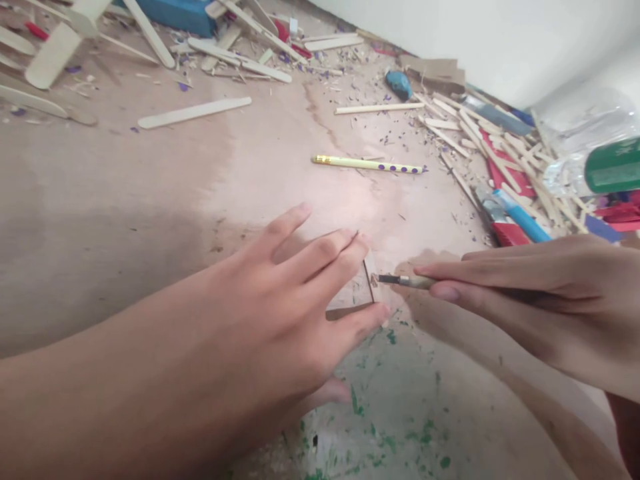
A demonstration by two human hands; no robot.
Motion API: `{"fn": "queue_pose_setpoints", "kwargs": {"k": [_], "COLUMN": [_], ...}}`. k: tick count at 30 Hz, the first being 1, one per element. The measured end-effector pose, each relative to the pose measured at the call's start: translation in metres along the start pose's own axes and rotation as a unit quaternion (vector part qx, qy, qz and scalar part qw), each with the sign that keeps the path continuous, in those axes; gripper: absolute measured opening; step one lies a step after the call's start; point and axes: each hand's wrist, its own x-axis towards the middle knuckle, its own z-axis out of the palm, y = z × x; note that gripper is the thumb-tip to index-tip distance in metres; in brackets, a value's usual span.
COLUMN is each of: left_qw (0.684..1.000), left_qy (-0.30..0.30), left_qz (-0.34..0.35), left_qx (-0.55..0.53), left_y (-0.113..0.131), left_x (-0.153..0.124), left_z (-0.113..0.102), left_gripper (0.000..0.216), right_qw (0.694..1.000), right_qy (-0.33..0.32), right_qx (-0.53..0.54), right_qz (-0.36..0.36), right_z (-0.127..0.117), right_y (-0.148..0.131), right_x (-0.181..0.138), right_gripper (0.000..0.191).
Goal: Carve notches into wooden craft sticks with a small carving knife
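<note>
A wooden tabletop (150,193) is bordered along its far edge by a white wall (475,33), and its near part is flecked with green paint. Over it the left hand (295,293) is laid palm down, one finger lifted and spread from the rest. By the right hand (560,293), a slim carving tool (393,279) is pinched between thumb and fingers. Toward the tabletop's right side, a clear plastic bottle with a green label (617,167) is seen lying beside a heap of wooden sticks (500,160). A blue block (170,15) is set among more sticks at the far left. A pale pencil with purple spots (370,164) is laid crosswise beyond the hands, its eraser end turned left. A single craft stick (195,113) is placed farther left. The long axis of the carving tool is also set crosswise, its metal tip directed left. The small wooden strip (372,265) is held flat between the left thumb and fingertips; its long axis is pointed away toward the far edge, the far end angled slightly left. Its surface is met by the tip, where tiny curled shavings (375,280) are gathered.
</note>
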Motion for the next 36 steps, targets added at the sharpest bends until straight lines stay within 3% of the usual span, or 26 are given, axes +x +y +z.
{"fn": "queue_pose_setpoints", "kwargs": {"k": [4, 11, 19, 26, 36], "left_qw": [1.0, 1.0, 1.0, 0.999, 0.997], "left_qy": [0.021, -0.023, -0.022, -0.036, 0.029], "left_qz": [-0.011, 0.001, 0.0, -0.017, 0.037], "left_qx": [-0.014, -0.004, -0.004, -0.016, 0.062], "left_y": [0.001, -0.002, -0.002, -0.002, -0.005], "left_x": [0.0, 0.002, 0.0, -0.007, -0.003], "left_z": [0.002, -0.006, -0.006, -0.007, -0.009], "left_gripper": [0.09, 0.094, 0.092, 0.091, 0.041], "right_qw": [0.999, 0.975, 0.993, 0.976, 0.971], "right_qy": [0.015, 0.042, 0.115, 0.212, 0.234], "right_qx": [-0.008, -0.192, -0.03, -0.002, -0.045], "right_qz": [-0.029, -0.103, 0.023, 0.046, 0.017], "right_z": [0.001, 0.012, 0.026, 0.041, 0.046], "right_y": [0.004, -0.011, -0.006, -0.001, 0.005], "right_x": [-0.005, -0.019, -0.014, -0.007, -0.009], "right_gripper": [0.028, 0.031, 0.028, 0.017, 0.017]}}
